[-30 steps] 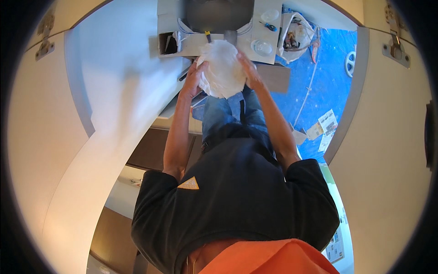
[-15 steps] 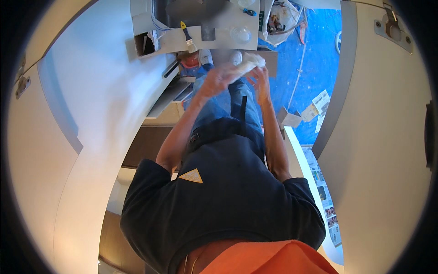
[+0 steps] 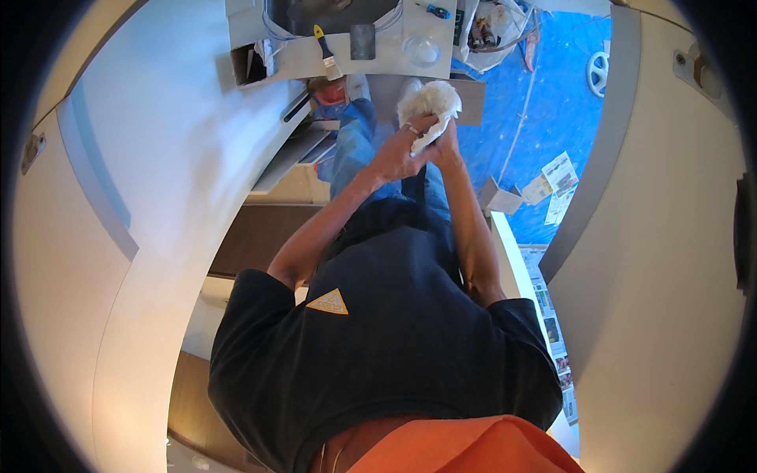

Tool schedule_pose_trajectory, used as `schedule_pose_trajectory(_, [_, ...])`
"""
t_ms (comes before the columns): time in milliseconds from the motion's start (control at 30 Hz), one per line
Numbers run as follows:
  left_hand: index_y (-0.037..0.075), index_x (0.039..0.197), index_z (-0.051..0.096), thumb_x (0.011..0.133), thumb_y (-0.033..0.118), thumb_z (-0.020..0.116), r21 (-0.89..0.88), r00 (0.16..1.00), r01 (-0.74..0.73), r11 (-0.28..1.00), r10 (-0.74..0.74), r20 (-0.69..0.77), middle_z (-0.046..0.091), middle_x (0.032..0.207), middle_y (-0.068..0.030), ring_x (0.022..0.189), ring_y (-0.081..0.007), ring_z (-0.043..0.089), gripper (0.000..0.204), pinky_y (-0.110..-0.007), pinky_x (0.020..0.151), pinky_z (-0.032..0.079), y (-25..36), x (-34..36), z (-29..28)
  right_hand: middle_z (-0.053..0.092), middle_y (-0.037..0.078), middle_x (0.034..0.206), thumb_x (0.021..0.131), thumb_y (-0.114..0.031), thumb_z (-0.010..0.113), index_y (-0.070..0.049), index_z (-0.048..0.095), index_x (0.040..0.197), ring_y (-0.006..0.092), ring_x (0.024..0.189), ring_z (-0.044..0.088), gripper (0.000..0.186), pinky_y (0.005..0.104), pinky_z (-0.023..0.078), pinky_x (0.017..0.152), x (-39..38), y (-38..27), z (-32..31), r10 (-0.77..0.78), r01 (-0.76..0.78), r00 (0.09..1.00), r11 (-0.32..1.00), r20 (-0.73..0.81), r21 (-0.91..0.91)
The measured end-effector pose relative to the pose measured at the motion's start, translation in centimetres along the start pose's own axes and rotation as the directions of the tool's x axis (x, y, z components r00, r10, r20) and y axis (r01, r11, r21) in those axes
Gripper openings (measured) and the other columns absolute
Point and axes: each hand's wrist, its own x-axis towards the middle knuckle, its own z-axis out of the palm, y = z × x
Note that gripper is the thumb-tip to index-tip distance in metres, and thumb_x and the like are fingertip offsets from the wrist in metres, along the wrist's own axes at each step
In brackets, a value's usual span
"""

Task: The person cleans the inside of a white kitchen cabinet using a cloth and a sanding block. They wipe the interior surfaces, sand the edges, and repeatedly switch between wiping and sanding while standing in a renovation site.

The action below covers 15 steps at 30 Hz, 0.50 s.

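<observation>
A white, fluffy, bunched cloth is held out in front of me, over my legs and feet. Its top looks shaggy, and a flatter, smooth edge folds down toward my fingers. My left hand, with a ring on one finger, is closed on the near left edge of the cloth. From the right, my right hand grips it close beside the left hand. The cloth and the left hand partly hide the right hand's fingers.
Beyond the cloth is a pale surface bearing a paintbrush, a clear round container, a dark tray and a blue-handled screwdriver. A white bag stands to its right. Blue sheeting covers the floor; white cabinet panels flank me.
The blurred, stretched-out cloth is now bunched with its fluffy side showing. My hands have come closer together, the left moving right and slightly nearer. The view has shifted slightly.
</observation>
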Motion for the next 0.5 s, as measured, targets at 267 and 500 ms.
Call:
schedule_pose_trajectory(267, [0.007, 0.14, 0.053, 0.104, 0.024, 0.056, -0.569, 0.872, 0.483, 0.665, -0.31, 0.378, 0.062, 0.124, 0.0008, 0.109, -0.009, 0.057, 0.04, -0.028, 0.094, 0.047, -2.6, 3.3, -3.5, 0.036, 0.014, 0.158, 0.102, -0.058, 0.038, -0.008, 0.036, 0.153, 0.0305, 0.142, 0.039, 0.072, 0.046, 0.034, 0.117, -0.8, -3.6, -0.5, 0.095, -0.086, 0.995, 0.936, -0.01, 0.34])
schedule_pose_trajectory(500, [0.009, 0.127, 0.064, 0.094, 0.032, 0.07, 0.072, 0.899, 0.189, 0.979, -0.202, 0.389, 0.065, 0.113, -0.0055, 0.101, -0.0141, 0.061, 0.041, -0.03, 0.093, 0.048, -6.3, 7.7, -7.7, 0.039, 0.012, 0.156, 0.105, -0.05, 0.034, -0.011, 0.029, 0.156, 0.032, 0.141, 0.04, 0.064, 0.0484, 0.033, 0.117, -0.2, -0.7, 0.1, -0.164, 0.146, 0.984, 0.963, 0.062, 0.228])
